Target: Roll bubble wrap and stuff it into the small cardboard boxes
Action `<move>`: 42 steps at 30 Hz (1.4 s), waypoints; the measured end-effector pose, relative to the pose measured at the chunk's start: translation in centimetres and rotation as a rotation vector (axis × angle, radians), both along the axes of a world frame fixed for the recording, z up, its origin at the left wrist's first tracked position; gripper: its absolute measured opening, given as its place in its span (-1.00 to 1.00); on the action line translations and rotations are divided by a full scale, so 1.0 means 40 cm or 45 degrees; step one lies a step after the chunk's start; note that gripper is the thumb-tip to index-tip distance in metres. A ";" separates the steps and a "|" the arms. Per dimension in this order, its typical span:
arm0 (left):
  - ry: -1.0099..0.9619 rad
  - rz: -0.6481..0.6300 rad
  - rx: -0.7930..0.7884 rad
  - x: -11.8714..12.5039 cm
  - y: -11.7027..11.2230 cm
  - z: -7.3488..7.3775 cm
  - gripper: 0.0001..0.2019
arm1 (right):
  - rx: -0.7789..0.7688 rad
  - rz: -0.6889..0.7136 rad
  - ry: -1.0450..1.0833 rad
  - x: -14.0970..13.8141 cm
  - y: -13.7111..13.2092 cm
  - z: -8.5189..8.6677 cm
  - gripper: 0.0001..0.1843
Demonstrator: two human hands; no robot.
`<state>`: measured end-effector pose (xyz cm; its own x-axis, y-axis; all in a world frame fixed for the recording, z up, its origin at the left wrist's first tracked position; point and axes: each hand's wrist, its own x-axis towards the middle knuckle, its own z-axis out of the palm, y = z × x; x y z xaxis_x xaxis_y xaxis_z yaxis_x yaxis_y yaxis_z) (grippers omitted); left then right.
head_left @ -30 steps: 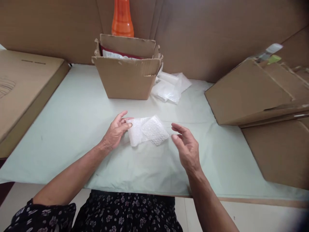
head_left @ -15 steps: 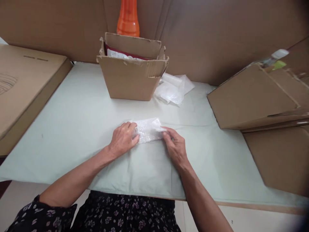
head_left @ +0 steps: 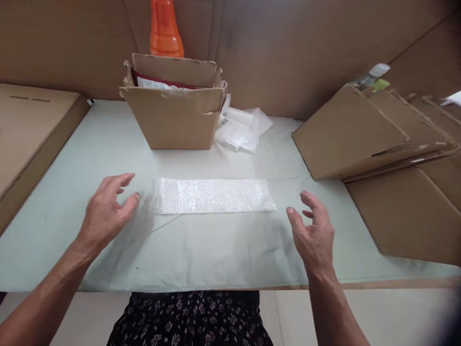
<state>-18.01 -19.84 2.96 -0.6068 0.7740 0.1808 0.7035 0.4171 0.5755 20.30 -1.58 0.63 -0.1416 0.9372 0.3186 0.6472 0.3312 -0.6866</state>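
Observation:
A long strip of bubble wrap (head_left: 214, 196) lies flat on the pale green cloth (head_left: 216, 254) in front of me. Off its left end, my left hand (head_left: 110, 206) hovers with thumb and fingers apart, holding nothing. My right hand (head_left: 312, 228) is past the strip's right end, likewise empty, its thumb spread from the curled fingers. Neither hand touches the strip. More crumpled clear wrap (head_left: 241, 129) lies farther back on the cloth.
An open cardboard box (head_left: 180, 117) with a dark red and white packet inside stands at the back, an orange bottle (head_left: 165, 31) behind it. More cardboard boxes (head_left: 353, 132) stand at the right, one holding a white-capped bottle. A flat carton (head_left: 36, 129) lies at the left.
The bubble wrap, short and folded between my hands before, now lies stretched out as a long strip. Both hands have let go and moved outward, apart from each other.

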 end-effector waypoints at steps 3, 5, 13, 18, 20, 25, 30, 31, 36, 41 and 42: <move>0.274 -0.223 0.222 0.049 0.043 0.013 -0.62 | 0.175 0.355 -0.106 -0.108 -0.033 0.033 -0.56; 0.324 -0.526 0.239 0.094 0.087 -0.014 -0.57 | 0.155 0.707 -0.211 -0.228 -0.057 0.025 -0.52; 0.442 -0.818 -0.207 0.080 0.088 -0.208 -0.38 | 0.027 1.030 -0.603 -0.298 -0.028 -0.126 -0.38; 0.387 -0.817 -0.204 0.060 0.055 -0.196 -0.42 | -0.015 0.506 -0.654 -0.010 0.067 -0.129 -0.44; 0.323 -0.833 -0.188 0.053 0.055 -0.181 -0.46 | 0.028 0.302 -0.616 0.047 0.092 -0.121 -0.46; 0.327 -0.580 -0.036 0.015 0.084 -0.146 -0.55 | 0.095 0.169 -0.603 0.006 0.108 -0.122 -0.49; 0.297 -0.409 -0.139 0.010 0.085 -0.123 -0.56 | 0.173 0.348 -0.542 -0.051 0.112 -0.112 -0.73; 0.229 -0.399 -0.138 0.018 0.068 -0.114 -0.56 | 0.202 0.383 -0.521 -0.057 0.119 -0.101 -0.76; -0.293 -0.308 -0.059 0.105 -0.088 -0.077 -0.51 | 0.402 0.532 -0.498 -0.202 0.174 0.004 -0.76; -0.828 -0.086 0.102 0.210 -0.212 -0.117 -0.61 | 0.337 0.815 -0.554 -0.469 0.197 0.046 -0.63; -0.899 -0.071 0.124 0.222 -0.221 -0.126 -0.63 | 0.313 0.817 -0.543 -0.492 0.194 0.038 -0.54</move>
<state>-9.11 -28.68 -2.10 -0.5647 0.8075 -0.1706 0.1678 0.3148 0.9342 0.61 6.18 2.15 -0.7842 0.5420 0.3022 0.4692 0.8366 -0.2828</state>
